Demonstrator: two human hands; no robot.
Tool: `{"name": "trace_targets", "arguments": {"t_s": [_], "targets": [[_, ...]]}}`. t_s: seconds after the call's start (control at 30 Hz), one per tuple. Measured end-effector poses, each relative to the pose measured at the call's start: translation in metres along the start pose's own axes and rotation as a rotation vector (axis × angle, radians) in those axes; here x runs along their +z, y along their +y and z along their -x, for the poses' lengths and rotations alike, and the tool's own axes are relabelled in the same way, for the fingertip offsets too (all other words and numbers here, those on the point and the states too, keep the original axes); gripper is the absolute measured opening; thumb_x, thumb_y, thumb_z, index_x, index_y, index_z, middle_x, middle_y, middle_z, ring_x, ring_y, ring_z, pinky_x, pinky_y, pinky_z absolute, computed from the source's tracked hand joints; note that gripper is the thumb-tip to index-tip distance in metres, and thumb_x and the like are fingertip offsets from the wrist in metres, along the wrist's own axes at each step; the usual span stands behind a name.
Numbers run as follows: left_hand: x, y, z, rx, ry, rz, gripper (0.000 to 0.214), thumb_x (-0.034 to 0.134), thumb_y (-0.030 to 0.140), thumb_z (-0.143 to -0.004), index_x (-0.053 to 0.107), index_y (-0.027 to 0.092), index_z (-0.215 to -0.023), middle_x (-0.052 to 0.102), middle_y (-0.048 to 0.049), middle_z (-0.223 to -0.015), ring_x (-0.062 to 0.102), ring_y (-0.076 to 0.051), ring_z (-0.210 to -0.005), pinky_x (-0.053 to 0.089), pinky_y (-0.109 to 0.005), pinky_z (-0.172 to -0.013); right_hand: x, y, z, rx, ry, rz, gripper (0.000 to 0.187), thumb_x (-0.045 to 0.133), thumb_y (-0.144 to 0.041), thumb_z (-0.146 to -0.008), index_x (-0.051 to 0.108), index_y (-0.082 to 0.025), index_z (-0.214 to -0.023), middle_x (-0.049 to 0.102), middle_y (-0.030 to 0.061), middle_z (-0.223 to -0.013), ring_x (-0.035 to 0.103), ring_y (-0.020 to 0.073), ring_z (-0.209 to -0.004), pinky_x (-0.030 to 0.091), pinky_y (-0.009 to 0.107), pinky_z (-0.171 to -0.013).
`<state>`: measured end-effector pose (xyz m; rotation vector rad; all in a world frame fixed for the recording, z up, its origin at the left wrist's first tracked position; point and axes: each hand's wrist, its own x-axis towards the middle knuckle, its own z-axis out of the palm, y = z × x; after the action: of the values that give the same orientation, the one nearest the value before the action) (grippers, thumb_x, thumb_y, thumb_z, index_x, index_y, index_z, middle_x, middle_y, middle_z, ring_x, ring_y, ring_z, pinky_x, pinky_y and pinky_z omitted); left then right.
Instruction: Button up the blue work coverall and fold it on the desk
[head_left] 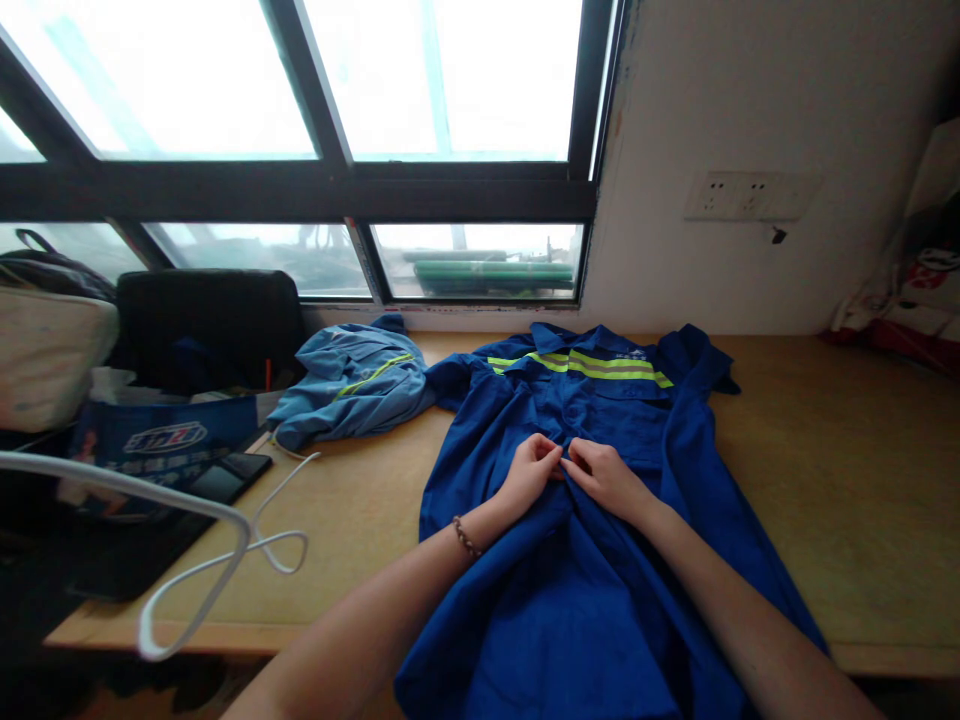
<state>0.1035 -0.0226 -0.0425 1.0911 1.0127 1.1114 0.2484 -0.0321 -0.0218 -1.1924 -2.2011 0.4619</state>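
A dark blue work jacket (622, 440) with a yellow and grey reflective stripe across its chest lies face up on the table, collar towards the window. Its lower part hangs over the near edge. Both of my hands meet at the middle of the jacket front. My left hand (534, 470), with a braided bracelet at the wrist, pinches the cloth along the front opening. Close beside it, my right hand (600, 472) also pinches the front edge. The fingertips almost touch, and whatever small part lies between them is hidden.
A crumpled lighter blue garment (367, 385) lies left of the jacket on the wooden table (847, 480). A white cable (244, 530) loops at the left, near a dark flat device (232, 475), a blue printed bag (172, 435) and a black case (210, 320). Window and wall stand behind.
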Motion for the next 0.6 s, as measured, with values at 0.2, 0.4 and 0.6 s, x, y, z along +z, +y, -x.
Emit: {"name": "trace_targets", "arguments": {"t_s": [0.2, 0.4, 0.6], "targets": [[-0.0009, -0.0009, -0.0003, -0.064, -0.012, 0.059, 0.025, 0.067, 0.029, -0.063, 0.049, 0.013, -0.070, 0.053, 0.0029, -0.054, 0.052, -0.008, -0.047, 0.045, -0.020, -0.049, 0.0001, -0.0003, 0.0005, -0.040, -0.002, 0.104, 0.018, 0.038, -0.019, -0.083, 0.040, -0.018, -0.065, 0.049, 0.0001, -0.065, 0.046, 0.0114, -0.061, 0.033, 0.023, -0.058], [-0.0007, 0.0005, -0.0012, -0.169, 0.002, 0.159, 0.022, 0.068, 0.023, -0.062, 0.051, 0.012, -0.072, 0.053, 0.0010, -0.058, 0.052, -0.007, -0.047, 0.043, -0.018, -0.046, -0.0034, -0.0037, 0.0025, -0.130, 0.013, 0.255, 0.014, 0.039, -0.017, -0.082, 0.044, -0.018, -0.068, 0.049, 0.0017, -0.070, 0.048, 0.0126, -0.068, 0.034, 0.023, -0.062], [-0.0018, 0.0052, -0.0001, -0.199, -0.008, 0.196, 0.024, 0.070, 0.018, -0.059, 0.052, 0.012, -0.074, 0.053, 0.0005, -0.060, 0.053, -0.007, -0.050, 0.044, -0.018, -0.047, -0.0049, -0.0059, 0.0026, -0.133, 0.027, 0.256, 0.011, 0.043, -0.017, -0.079, 0.045, -0.019, -0.068, 0.048, 0.0012, -0.070, 0.047, 0.0125, -0.067, 0.034, 0.023, -0.062]]}}
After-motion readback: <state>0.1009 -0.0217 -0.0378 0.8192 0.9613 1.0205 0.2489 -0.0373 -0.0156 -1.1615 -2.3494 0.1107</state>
